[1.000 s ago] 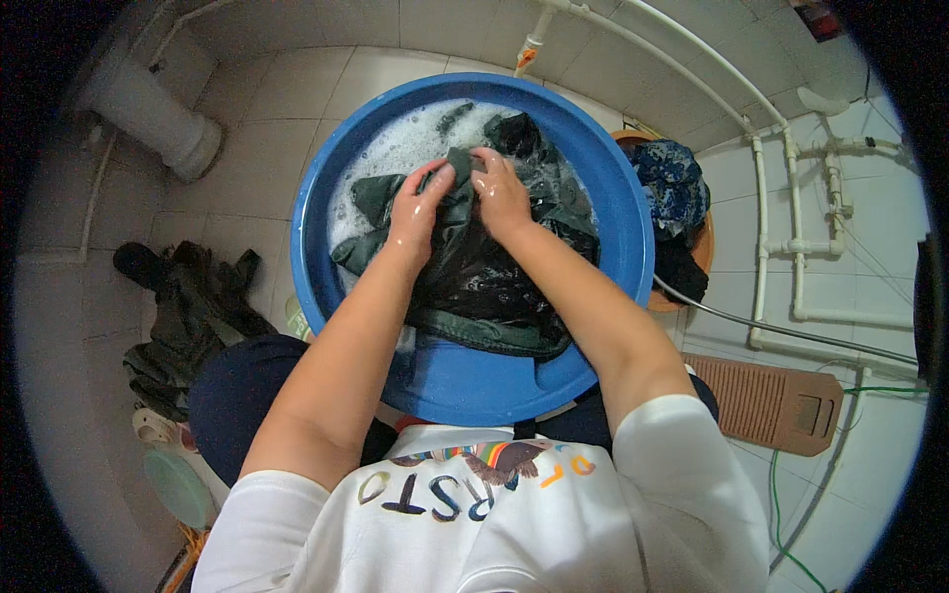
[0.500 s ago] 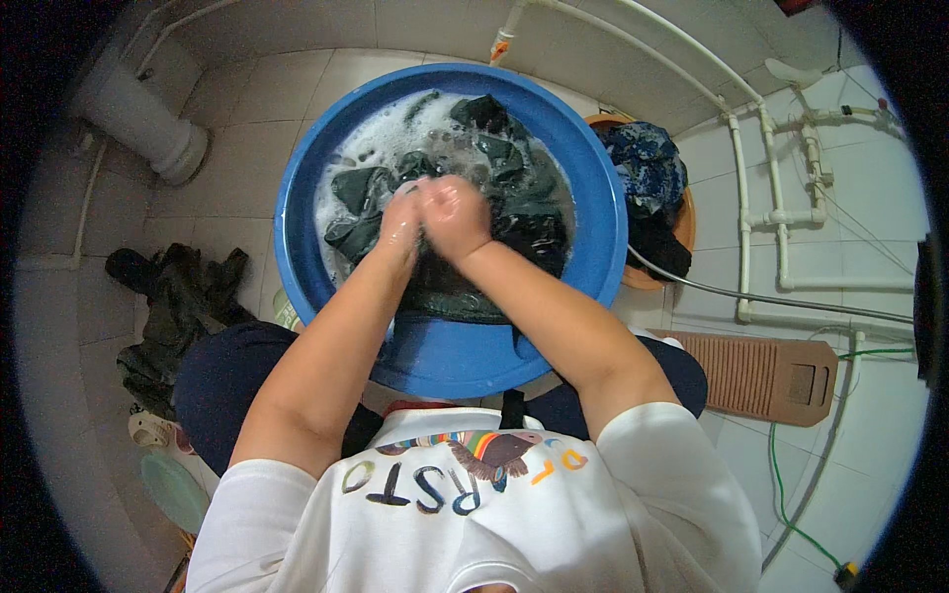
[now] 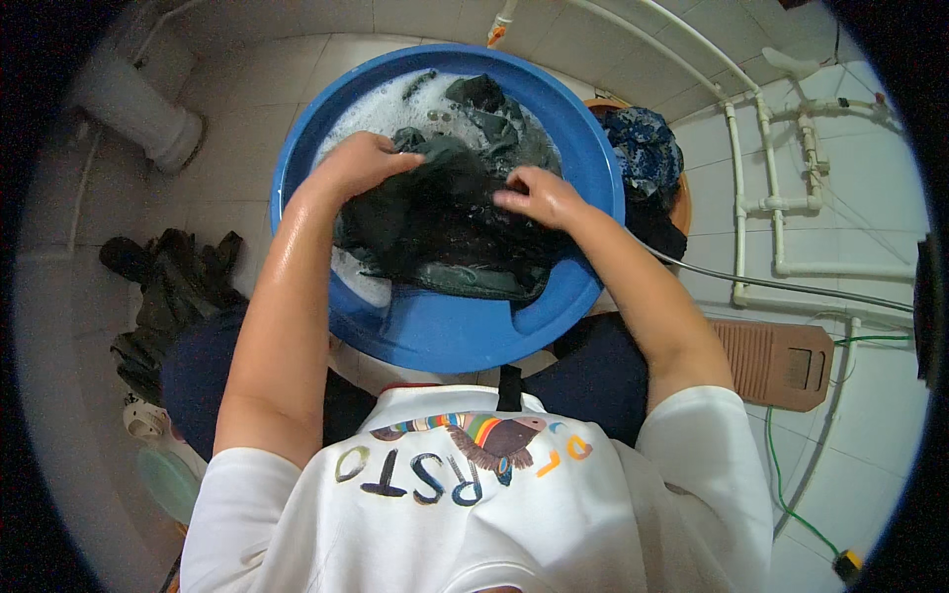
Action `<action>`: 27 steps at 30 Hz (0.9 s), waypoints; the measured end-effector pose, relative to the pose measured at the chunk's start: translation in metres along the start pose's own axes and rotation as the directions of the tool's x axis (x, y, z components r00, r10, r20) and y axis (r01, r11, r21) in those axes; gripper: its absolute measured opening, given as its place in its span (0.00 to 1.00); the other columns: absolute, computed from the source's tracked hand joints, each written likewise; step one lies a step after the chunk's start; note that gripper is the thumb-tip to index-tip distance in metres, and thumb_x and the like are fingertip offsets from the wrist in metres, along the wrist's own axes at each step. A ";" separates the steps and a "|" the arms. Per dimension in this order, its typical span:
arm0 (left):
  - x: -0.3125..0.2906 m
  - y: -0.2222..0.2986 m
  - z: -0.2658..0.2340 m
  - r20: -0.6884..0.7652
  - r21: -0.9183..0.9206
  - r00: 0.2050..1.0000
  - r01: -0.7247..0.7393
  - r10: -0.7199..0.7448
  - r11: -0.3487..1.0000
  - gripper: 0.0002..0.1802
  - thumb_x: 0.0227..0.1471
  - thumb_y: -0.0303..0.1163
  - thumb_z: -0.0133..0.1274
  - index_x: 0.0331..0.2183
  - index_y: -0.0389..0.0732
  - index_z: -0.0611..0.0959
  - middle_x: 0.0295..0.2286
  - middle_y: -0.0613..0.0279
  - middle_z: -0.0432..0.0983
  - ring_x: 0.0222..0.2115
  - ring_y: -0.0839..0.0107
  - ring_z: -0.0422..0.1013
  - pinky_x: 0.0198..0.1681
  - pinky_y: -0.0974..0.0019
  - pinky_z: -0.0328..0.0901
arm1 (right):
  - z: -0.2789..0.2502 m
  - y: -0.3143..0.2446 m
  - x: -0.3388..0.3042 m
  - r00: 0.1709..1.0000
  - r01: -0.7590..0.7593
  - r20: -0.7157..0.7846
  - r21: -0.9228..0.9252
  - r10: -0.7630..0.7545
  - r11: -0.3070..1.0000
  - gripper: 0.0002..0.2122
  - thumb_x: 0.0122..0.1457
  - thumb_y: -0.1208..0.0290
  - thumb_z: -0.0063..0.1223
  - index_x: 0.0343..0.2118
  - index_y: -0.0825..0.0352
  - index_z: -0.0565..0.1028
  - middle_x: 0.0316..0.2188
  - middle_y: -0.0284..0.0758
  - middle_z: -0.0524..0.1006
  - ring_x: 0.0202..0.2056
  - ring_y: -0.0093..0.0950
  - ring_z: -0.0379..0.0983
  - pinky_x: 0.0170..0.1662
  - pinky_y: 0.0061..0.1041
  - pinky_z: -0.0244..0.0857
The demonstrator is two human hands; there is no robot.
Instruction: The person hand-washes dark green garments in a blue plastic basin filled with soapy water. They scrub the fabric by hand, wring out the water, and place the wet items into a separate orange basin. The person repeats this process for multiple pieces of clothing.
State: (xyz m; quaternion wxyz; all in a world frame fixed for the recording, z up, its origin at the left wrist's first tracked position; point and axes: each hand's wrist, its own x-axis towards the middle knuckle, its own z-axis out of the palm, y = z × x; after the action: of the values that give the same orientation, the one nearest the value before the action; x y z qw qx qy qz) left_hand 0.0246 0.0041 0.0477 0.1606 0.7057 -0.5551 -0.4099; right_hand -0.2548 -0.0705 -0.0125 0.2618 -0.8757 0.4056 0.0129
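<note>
A dark green wet garment (image 3: pixel 425 222) lies bunched in soapy water inside a large round blue basin (image 3: pixel 450 336). My left hand (image 3: pixel 364 163) is at the garment's upper left part, thumb stretched along the cloth and the other fingers curled into its folds. On the right side my right hand (image 3: pixel 544 198) is bent round, with thumb and fingers closed at the cloth's edge. Between the two hands the dark fabric spreads. White suds (image 3: pixel 371 111) float along the far left of the basin.
An orange tub (image 3: pixel 682 212) holding blue patterned clothing (image 3: pixel 643 153) stands right of the basin. Beyond it run white wall pipes (image 3: pixel 781 237). A brown washboard (image 3: pixel 776 366) lies at lower right. Dark clothes (image 3: pixel 178 296) are heaped on the floor at left, near a green basin (image 3: pixel 168 484).
My hands were together over the basin's middle and have moved apart, left and right. The garment between them is spread wider. The basin appears slightly higher in view.
</note>
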 end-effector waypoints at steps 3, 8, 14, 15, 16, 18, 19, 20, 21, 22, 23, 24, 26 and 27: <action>-0.002 0.000 0.004 0.022 0.432 0.997 -0.074 0.072 0.899 0.27 0.38 0.54 0.51 0.24 0.36 0.80 0.22 0.48 0.73 0.25 0.56 0.70 0.31 0.60 0.63 | 0.000 -0.025 -0.030 0.997 0.064 0.043 -0.120 -0.059 0.991 0.20 0.44 0.53 0.51 0.32 0.66 0.69 0.30 0.41 0.72 0.33 0.41 0.69 0.35 0.35 0.63; -0.010 0.006 0.030 -0.050 0.234 0.955 -0.272 0.291 0.933 0.28 0.42 0.57 0.44 0.25 0.39 0.79 0.27 0.49 0.73 0.31 0.54 0.69 0.34 0.59 0.63 | 0.002 -0.093 -0.061 0.926 0.378 0.093 -0.182 -0.367 0.908 0.14 0.43 0.60 0.53 0.26 0.67 0.68 0.24 0.40 0.72 0.30 0.40 0.69 0.31 0.36 0.64; -0.023 0.022 0.036 0.057 0.322 0.998 -0.034 0.016 0.946 0.27 0.47 0.54 0.41 0.24 0.38 0.79 0.30 0.45 0.72 0.35 0.51 0.68 0.38 0.57 0.61 | -0.016 -0.072 -0.056 0.912 -0.058 0.399 0.350 -0.092 0.935 0.14 0.48 0.58 0.48 0.27 0.65 0.74 0.22 0.43 0.73 0.27 0.41 0.69 0.32 0.33 0.63; -0.029 0.031 0.038 0.079 0.412 0.994 0.039 -0.079 0.910 0.23 0.45 0.50 0.46 0.21 0.38 0.79 0.32 0.48 0.71 0.35 0.52 0.67 0.39 0.56 0.60 | -0.017 -0.063 -0.048 0.978 0.000 0.202 0.213 -0.044 0.977 0.12 0.47 0.60 0.49 0.28 0.65 0.74 0.26 0.42 0.73 0.30 0.40 0.69 0.34 0.33 0.63; -0.032 0.028 0.041 0.079 0.466 0.986 -0.165 0.145 0.869 0.21 0.43 0.47 0.48 0.20 0.37 0.79 0.32 0.50 0.71 0.35 0.53 0.67 0.40 0.56 0.60 | -0.018 -0.053 -0.041 1.000 0.022 -0.010 0.059 -0.022 0.998 0.11 0.47 0.62 0.50 0.29 0.64 0.74 0.29 0.41 0.73 0.34 0.38 0.69 0.36 0.32 0.63; -0.033 0.011 0.049 0.117 0.563 0.825 -0.514 0.553 0.647 0.17 0.40 0.43 0.52 0.17 0.37 0.79 0.32 0.52 0.70 0.34 0.53 0.66 0.40 0.57 0.60 | -0.012 -0.028 -0.035 0.951 0.129 -0.231 -0.309 -0.206 0.942 0.12 0.45 0.64 0.52 0.33 0.63 0.74 0.40 0.38 0.70 0.44 0.37 0.63 0.42 0.32 0.62; -0.030 0.007 0.052 0.088 0.493 0.716 -0.636 0.693 0.594 0.12 0.33 0.36 0.55 0.24 0.39 0.78 0.31 0.55 0.69 0.33 0.56 0.66 0.38 0.59 0.60 | 0.001 -0.009 -0.030 0.956 0.171 -0.174 -0.326 -0.237 0.930 0.13 0.44 0.69 0.51 0.36 0.62 0.72 0.46 0.37 0.64 0.50 0.40 0.56 0.47 0.34 0.59; -0.031 0.010 0.052 0.090 0.385 0.777 -0.604 0.623 0.698 0.15 0.32 0.36 0.56 0.28 0.39 0.77 0.30 0.56 0.70 0.33 0.56 0.66 0.38 0.59 0.61 | 0.010 0.004 -0.026 0.965 0.180 -0.120 -0.349 -0.235 0.919 0.13 0.45 0.70 0.50 0.37 0.62 0.71 0.46 0.38 0.65 0.49 0.40 0.57 0.47 0.34 0.58; -0.036 0.014 0.052 0.101 0.277 0.833 -0.549 0.544 0.789 0.19 0.32 0.35 0.57 0.31 0.40 0.75 0.29 0.56 0.70 0.33 0.56 0.67 0.37 0.59 0.61 | 0.017 0.012 -0.020 0.970 0.194 -0.069 -0.370 -0.235 0.909 0.13 0.45 0.71 0.48 0.37 0.62 0.71 0.45 0.38 0.65 0.49 0.39 0.57 0.47 0.34 0.58; -0.041 0.019 0.052 0.127 0.169 0.878 -0.478 0.462 0.862 0.23 0.31 0.35 0.58 0.35 0.41 0.74 0.29 0.56 0.71 0.33 0.56 0.67 0.36 0.60 0.61 | 0.018 0.016 -0.017 0.973 0.204 -0.021 -0.386 -0.229 0.900 0.14 0.45 0.72 0.47 0.38 0.62 0.71 0.44 0.38 0.66 0.49 0.39 0.58 0.48 0.33 0.58; -0.046 0.022 0.052 0.124 0.073 0.878 -0.473 0.462 0.878 0.31 0.33 0.46 0.57 0.41 0.41 0.69 0.30 0.53 0.72 0.34 0.55 0.68 0.37 0.61 0.62 | 0.014 0.022 -0.009 0.952 0.239 -0.145 -0.191 -0.269 0.952 0.12 0.45 0.74 0.45 0.35 0.64 0.71 0.43 0.38 0.67 0.47 0.38 0.60 0.47 0.33 0.58; -0.053 0.027 0.051 0.132 0.126 0.924 -0.374 0.358 0.919 0.32 0.34 0.50 0.55 0.40 0.40 0.70 0.31 0.52 0.72 0.35 0.55 0.68 0.37 0.61 0.62 | 0.002 0.014 -0.006 0.922 0.279 -0.273 -0.022 -0.274 0.960 0.09 0.44 0.74 0.44 0.31 0.67 0.71 0.38 0.40 0.69 0.41 0.36 0.65 0.42 0.31 0.60; -0.068 0.041 0.051 0.116 0.229 0.983 -0.167 0.143 0.959 0.36 0.34 0.58 0.52 0.39 0.39 0.71 0.31 0.50 0.72 0.35 0.55 0.68 0.38 0.61 0.62 | -0.034 -0.012 -0.013 0.966 0.194 -0.232 0.361 -0.113 0.912 0.08 0.44 0.74 0.44 0.28 0.69 0.70 0.29 0.39 0.71 0.32 0.30 0.67 0.36 0.28 0.60; -0.070 0.039 0.055 0.054 0.392 0.981 -0.191 0.185 0.900 0.38 0.35 0.62 0.50 0.40 0.39 0.70 0.29 0.46 0.72 0.32 0.52 0.69 0.37 0.60 0.62 | -0.047 -0.026 -0.019 0.957 0.196 -0.286 0.540 -0.041 0.819 0.07 0.45 0.75 0.44 0.27 0.70 0.69 0.22 0.33 0.69 0.27 0.23 0.65 0.31 0.23 0.59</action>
State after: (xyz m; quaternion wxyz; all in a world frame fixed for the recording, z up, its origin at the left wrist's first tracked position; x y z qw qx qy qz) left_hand -0.0461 0.0675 0.0683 0.0493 0.6635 -0.6930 -0.2778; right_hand -0.2581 -0.0654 0.0442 0.4523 -0.7771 0.3665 -0.2391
